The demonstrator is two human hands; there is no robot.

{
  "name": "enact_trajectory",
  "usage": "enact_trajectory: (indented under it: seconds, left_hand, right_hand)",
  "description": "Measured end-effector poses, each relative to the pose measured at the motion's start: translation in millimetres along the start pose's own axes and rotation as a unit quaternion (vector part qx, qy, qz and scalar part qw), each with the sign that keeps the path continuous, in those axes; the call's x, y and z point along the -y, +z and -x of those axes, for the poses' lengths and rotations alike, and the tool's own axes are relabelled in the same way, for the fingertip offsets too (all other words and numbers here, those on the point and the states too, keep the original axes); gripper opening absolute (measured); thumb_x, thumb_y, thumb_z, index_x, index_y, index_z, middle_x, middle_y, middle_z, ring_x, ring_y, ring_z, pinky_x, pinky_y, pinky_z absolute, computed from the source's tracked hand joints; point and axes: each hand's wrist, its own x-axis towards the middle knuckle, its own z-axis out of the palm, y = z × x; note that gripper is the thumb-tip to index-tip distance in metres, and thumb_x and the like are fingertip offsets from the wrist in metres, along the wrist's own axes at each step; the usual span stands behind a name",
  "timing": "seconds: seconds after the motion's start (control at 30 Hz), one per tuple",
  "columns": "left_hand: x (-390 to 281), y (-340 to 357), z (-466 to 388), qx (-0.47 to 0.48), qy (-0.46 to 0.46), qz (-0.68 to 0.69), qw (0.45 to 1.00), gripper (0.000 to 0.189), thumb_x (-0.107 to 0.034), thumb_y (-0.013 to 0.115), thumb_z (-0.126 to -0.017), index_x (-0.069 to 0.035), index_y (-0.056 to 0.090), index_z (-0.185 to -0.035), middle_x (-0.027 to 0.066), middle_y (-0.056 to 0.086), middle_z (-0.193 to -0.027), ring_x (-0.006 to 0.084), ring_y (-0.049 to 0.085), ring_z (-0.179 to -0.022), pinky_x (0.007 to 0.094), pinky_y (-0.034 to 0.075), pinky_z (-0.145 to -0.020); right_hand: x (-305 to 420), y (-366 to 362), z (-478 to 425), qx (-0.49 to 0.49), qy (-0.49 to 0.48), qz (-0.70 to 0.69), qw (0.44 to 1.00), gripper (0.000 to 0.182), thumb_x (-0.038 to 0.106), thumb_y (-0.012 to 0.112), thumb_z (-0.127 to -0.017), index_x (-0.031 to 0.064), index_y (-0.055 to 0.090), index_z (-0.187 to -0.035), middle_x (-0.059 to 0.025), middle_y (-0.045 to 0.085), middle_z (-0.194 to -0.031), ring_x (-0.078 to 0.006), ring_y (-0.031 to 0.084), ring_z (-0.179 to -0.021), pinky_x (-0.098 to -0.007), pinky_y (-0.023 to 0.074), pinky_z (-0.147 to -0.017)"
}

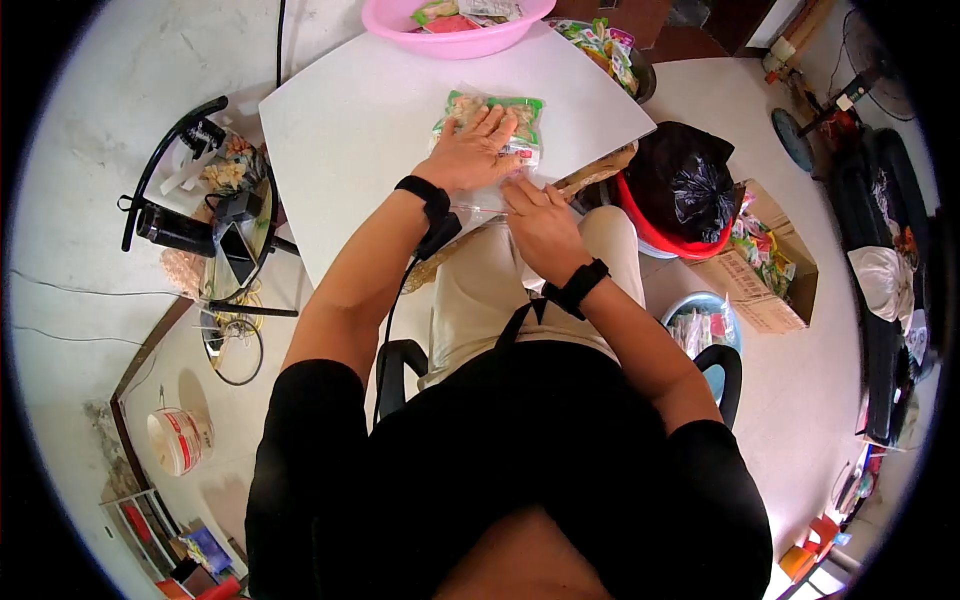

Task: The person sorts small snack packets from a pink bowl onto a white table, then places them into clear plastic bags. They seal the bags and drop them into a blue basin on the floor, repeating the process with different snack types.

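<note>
On the white tabletop [360, 112] lies a clear plastic bag [487, 196] with green-edged food packets [527, 112] inside. My left hand [469, 154] rests flat on the packets, fingers apart and pointing away from me. Close beside its thumb, my right hand [536, 217] has its fingers bent on the near end of the clear bag at the table's edge. The fingers cover much of that end. Each wrist wears a black band.
A pink basin [457, 46] with packets stands at the table's far edge. Right of the table are a red tub [709, 247] with a black bag, a cardboard box [739, 292] of packets and a blue bucket [731, 330]. A cluttered stand [262, 270] is at left.
</note>
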Motion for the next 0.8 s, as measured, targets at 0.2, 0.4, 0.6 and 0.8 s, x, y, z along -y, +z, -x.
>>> enact_trajectory:
  seconds: [0.2, 0.4, 0.6, 0.8]
  left_hand:
    - [-7, -3, -4, -0.016, -0.018, 0.001, 1.000, 0.074, -0.054, 0.042, -0.093, -0.014, 0.020, -0.151, 0.0137, 0.014, -0.158, 0.0316, 0.012, -0.146, 0.0548, 0.012, -0.114]
    - [55, 5, -1, -0.261, 0.075, 0.293, 0.917, 0.056, -0.029, 0.056, -0.089, -0.003, 0.043, -0.136, 0.0227, 0.044, -0.136, 0.0362, 0.041, -0.127, 0.0407, 0.033, -0.106]
    - [59, -11, 97, -0.303, -0.006, 0.188, 0.934, 0.028, -0.012, 0.060, -0.088, -0.005, 0.062, -0.116, 0.0170, 0.058, -0.116, 0.0339, 0.055, -0.111, 0.0371, 0.046, -0.091]
    - [11, 8, 160, -0.270, 0.095, 0.029, 0.958, 0.023, -0.012, 0.064, -0.080, -0.012, 0.069, -0.102, 0.0141, 0.057, -0.120, 0.0337, 0.052, -0.115, 0.0447, 0.043, -0.092]
  right_hand:
    - [-3, -8, 4, 0.049, -0.006, -0.039, 0.998, 0.022, 0.010, 0.054, -0.079, 0.0014, 0.064, -0.097, -0.0135, 0.054, -0.127, -0.0305, 0.049, -0.121, -0.0510, 0.0395, -0.097]
    - [3, -14, 6, 0.017, 0.032, -0.050, 0.998, 0.025, 0.015, 0.054, -0.085, 0.0068, 0.065, -0.107, -0.0144, 0.055, -0.127, -0.0332, 0.047, -0.124, -0.0502, 0.0397, -0.099]
    - [6, -14, 18, -0.007, 0.025, -0.079, 0.997, 0.029, 0.013, 0.055, -0.082, 0.0106, 0.065, -0.109, -0.0175, 0.051, -0.132, -0.0356, 0.044, -0.127, -0.0494, 0.0381, -0.102]
    - [7, -10, 23, -0.028, 0.021, -0.060, 0.998, 0.031, 0.015, 0.061, -0.081, 0.0170, 0.066, -0.111, -0.0117, 0.052, -0.131, -0.0306, 0.045, -0.127, -0.0495, 0.0400, -0.100]
